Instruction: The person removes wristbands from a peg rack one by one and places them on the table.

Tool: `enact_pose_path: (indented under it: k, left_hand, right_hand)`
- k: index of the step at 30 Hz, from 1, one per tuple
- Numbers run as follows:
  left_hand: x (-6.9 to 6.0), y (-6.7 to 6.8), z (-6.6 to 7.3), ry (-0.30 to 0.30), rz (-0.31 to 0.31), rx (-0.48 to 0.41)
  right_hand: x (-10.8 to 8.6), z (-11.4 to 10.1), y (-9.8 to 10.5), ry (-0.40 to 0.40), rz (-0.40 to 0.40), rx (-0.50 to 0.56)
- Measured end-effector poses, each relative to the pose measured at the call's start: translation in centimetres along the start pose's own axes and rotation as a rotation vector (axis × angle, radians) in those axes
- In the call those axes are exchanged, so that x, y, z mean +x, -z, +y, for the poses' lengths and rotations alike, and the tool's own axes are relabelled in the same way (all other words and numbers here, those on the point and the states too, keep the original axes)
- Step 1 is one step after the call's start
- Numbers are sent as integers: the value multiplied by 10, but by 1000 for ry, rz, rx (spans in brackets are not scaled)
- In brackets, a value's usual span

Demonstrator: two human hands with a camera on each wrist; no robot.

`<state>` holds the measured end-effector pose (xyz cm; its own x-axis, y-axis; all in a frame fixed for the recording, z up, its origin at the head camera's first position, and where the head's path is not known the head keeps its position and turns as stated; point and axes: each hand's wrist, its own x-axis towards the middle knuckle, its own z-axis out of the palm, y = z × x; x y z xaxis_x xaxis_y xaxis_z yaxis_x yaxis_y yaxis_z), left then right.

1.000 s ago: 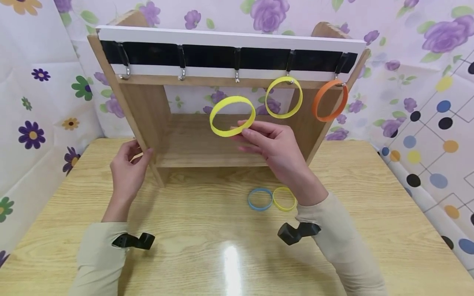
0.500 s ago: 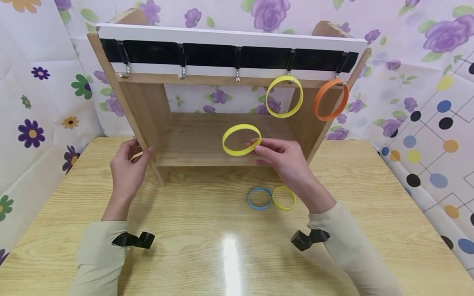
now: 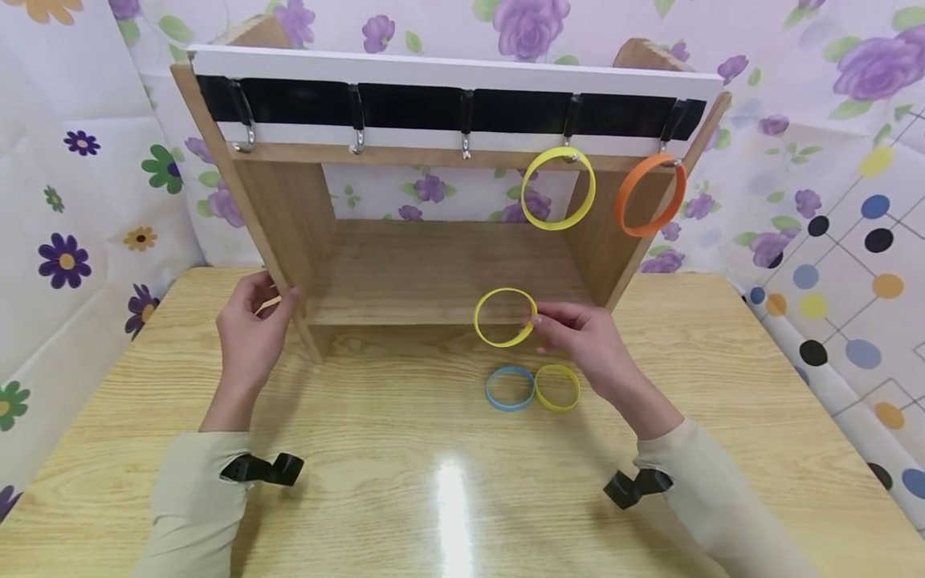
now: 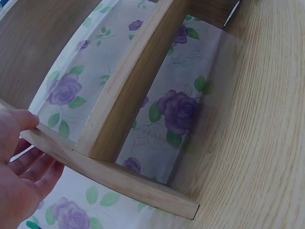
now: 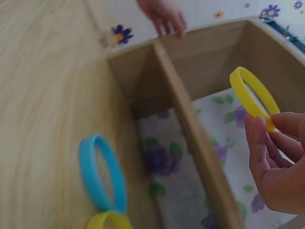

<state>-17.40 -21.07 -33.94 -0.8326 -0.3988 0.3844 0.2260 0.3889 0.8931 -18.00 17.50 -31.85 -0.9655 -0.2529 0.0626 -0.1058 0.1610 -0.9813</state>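
Down it comes: the held band, yellow, was up just under the hooks a second ago, then in front of the shelf, and now it is lower again and further to the right, overlapping the shelf's front edge in the head view. It has turned too, a flattened oval half a second ago, a rounder ring now. The right hand has travelled with it, pinching the band's right side between thumb and fingertips, a narrow grip with the rest of the ring sticking out to the left. Over on the other side, the left hand hasn't budged; it grips the side panel, thumb on one face, fingers round the other, the gap between them just the wood's thickness. Below the held band, on the table, the blue band and the loose yellow band lie where they were, side by side with edges meeting, well under that right hand. Up on the rack there's no change either: the hung yellow band on the fourth hook from the left, the orange band on the fifth, both dangling in front of the shelf's right side
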Motion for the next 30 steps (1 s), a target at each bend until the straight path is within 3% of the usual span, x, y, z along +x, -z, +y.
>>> enact_pose_path:
  k: [15,30]
  left_hand:
    - [-1,1,-4,-33,-6,-46]
    - [-2,2,-2,-28,-14,-17]
  right_hand:
    - [-11,56,30,-70,55,-130]
    - [-28,85,77,-164,41,-174]
